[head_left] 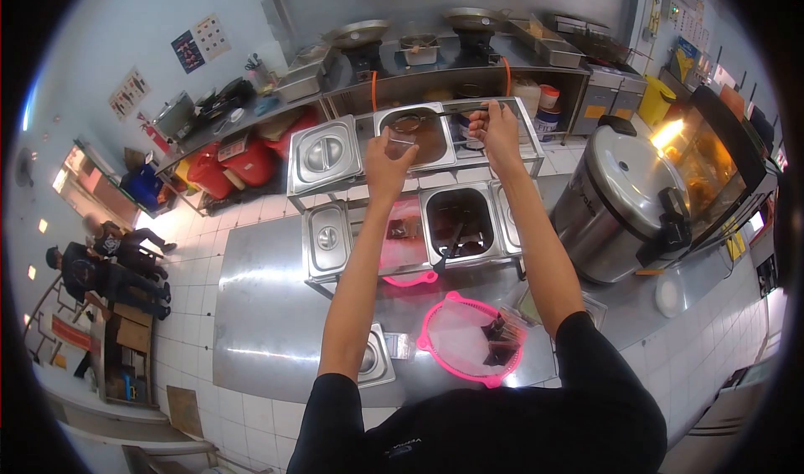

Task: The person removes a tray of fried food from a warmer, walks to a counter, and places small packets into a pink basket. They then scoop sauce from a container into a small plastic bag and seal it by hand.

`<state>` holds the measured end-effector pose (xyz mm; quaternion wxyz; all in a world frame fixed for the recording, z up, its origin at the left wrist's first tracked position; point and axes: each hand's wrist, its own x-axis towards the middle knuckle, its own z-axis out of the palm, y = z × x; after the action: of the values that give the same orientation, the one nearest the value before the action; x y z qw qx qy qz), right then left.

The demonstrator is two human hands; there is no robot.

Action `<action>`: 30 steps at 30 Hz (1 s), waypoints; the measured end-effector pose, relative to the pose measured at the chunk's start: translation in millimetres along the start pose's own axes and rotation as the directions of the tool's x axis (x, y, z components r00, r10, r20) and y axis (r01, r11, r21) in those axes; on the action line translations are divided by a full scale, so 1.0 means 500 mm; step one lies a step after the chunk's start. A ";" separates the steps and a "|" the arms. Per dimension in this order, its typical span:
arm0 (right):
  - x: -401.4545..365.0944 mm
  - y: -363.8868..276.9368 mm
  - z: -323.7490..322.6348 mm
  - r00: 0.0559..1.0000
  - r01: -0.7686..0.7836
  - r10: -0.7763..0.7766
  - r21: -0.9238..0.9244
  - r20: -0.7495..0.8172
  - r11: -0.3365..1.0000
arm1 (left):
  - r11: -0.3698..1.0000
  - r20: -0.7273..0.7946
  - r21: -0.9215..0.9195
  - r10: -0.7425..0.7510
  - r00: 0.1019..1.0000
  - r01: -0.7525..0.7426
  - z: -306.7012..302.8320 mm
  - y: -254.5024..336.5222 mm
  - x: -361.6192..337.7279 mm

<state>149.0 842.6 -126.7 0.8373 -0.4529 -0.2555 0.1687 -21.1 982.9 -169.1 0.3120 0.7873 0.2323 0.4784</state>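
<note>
My left hand (389, 166) is closed around a small clear plastic bag (403, 141), held above a steel pan of brown sauce (433, 146). My right hand (497, 136) grips the handle of a ladle (407, 123), whose round bowl is just behind the bag over the same pan. Whether the bag contains anything is hard to make out. Nearer me, a second steel pan (459, 223) holds dark sauce and a black-handled utensil. A pink basket (425, 323) on the counter contains clear plastic and several dark sauce packets.
Lidded steel pans (327, 151) flank the sauces. A large rice cooker (615, 206) and a lit glass warmer (712, 160) stand at right. Behind is a cooking bench with woks (360, 32). Two people (105, 277) sit at far left.
</note>
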 end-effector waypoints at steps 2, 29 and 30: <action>-0.005 -0.013 0.008 0.999 0.047 -0.045 -0.052 0.030 0.998 | 1.000 -0.009 -0.015 0.010 1.000 -0.010 0.001 -0.002 0.001; -0.003 0.047 0.019 0.993 -0.026 -0.010 -0.307 -0.117 0.951 | 0.963 0.017 -0.270 -0.002 1.000 0.007 0.015 -0.034 -0.004; -0.009 0.044 0.023 0.995 -0.042 0.004 -0.380 -0.100 0.924 | 0.968 0.023 -0.252 0.009 1.000 -0.003 0.017 -0.042 -0.004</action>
<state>137.5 859.7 -141.4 0.7427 -0.6177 -0.2371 0.1036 -15.6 994.1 -188.5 0.4107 0.7476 0.1638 0.4955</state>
